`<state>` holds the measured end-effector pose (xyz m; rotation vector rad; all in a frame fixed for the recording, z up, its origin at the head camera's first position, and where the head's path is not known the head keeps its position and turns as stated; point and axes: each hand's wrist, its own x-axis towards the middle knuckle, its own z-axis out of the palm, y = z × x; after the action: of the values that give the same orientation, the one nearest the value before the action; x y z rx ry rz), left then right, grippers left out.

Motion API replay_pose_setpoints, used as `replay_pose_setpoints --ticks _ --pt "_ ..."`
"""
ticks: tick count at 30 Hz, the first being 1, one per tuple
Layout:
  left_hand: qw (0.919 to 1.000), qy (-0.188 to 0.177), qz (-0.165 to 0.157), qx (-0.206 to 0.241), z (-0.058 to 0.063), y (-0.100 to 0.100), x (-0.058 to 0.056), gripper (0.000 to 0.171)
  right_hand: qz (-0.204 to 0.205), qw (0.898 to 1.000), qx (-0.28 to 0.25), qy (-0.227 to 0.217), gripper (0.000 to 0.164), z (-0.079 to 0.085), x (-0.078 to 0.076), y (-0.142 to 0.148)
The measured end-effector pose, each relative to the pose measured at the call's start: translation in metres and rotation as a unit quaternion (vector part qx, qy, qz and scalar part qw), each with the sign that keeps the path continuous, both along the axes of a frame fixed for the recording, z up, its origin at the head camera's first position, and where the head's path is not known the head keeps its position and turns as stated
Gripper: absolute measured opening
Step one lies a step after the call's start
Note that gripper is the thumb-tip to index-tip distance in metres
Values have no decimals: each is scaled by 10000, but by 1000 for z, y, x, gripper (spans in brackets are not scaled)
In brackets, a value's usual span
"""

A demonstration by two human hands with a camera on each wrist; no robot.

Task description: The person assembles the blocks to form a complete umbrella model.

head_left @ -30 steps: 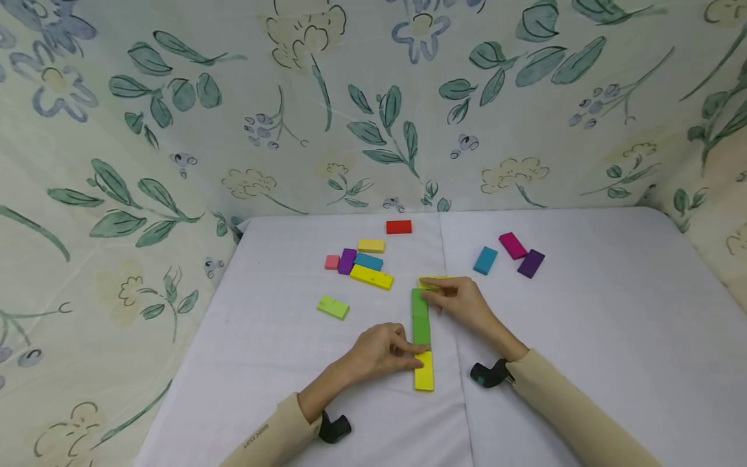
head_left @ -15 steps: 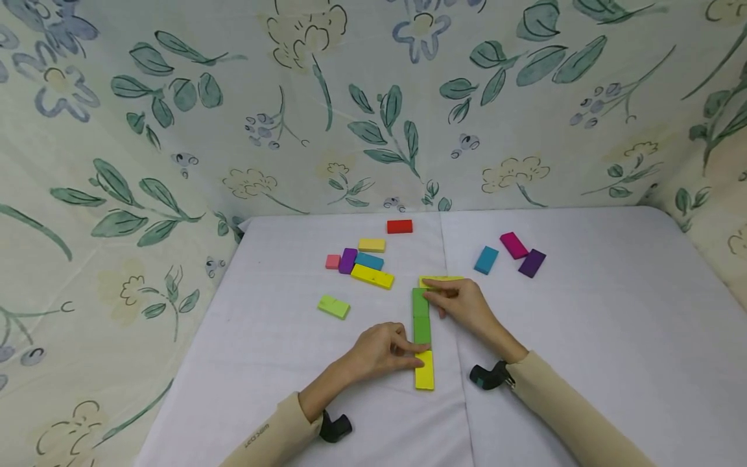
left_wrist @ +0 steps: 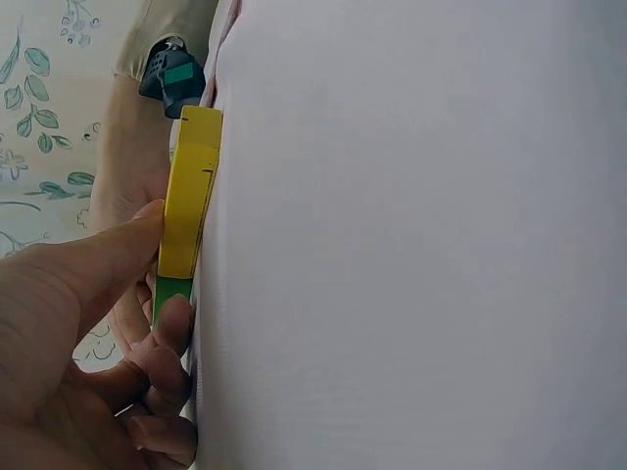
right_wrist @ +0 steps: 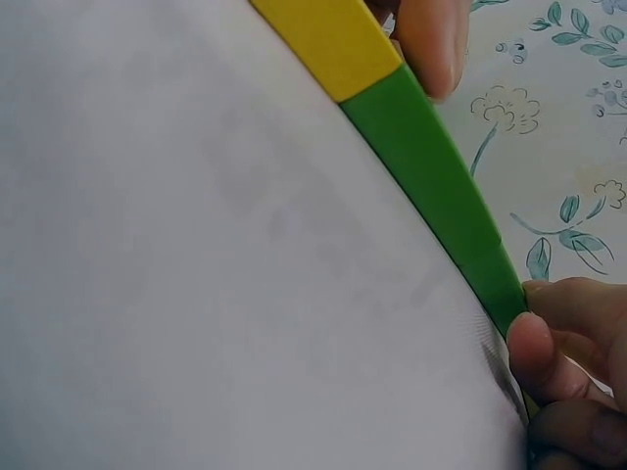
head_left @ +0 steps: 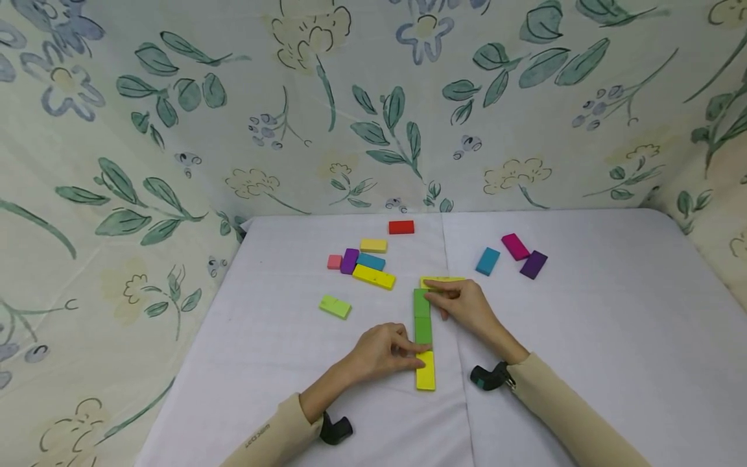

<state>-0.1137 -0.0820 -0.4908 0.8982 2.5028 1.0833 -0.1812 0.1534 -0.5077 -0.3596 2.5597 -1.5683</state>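
Note:
A straight row on the white cloth has two green blocks, the nearer one (head_left: 423,331) and the farther one (head_left: 421,302), with a yellow block (head_left: 426,377) at its near end. Another yellow block (head_left: 443,279) lies crosswise at the far end. My left hand (head_left: 376,349) grips the near yellow block at its joint with the green. In the left wrist view the thumb presses that yellow block's side (left_wrist: 192,196). My right hand (head_left: 467,306) pinches the far green block's end, its index finger overlapping the crosswise yellow block in the head view.
Left of the row lie a lime block (head_left: 335,307) and a cluster with a yellow (head_left: 374,277), a blue (head_left: 370,261) and a purple block (head_left: 349,261). A red block (head_left: 401,227) lies behind. Blue (head_left: 487,261), magenta (head_left: 515,246) and dark purple blocks (head_left: 533,264) lie back right.

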Motion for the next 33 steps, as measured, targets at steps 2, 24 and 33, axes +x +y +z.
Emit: replay_pose_setpoints --ticks 2,24,33 --pt "10000 14 4 17 0 0 1 33 -7 10000 0 16 35 -1 0 0" --pt "9729 736 2190 128 15 -60 -78 36 -115 9999 23 -16 35 -1 0 0" --pt "9775 463 2038 -286 14 -68 -113 32 -156 9999 -44 -60 35 -2 1 -1"
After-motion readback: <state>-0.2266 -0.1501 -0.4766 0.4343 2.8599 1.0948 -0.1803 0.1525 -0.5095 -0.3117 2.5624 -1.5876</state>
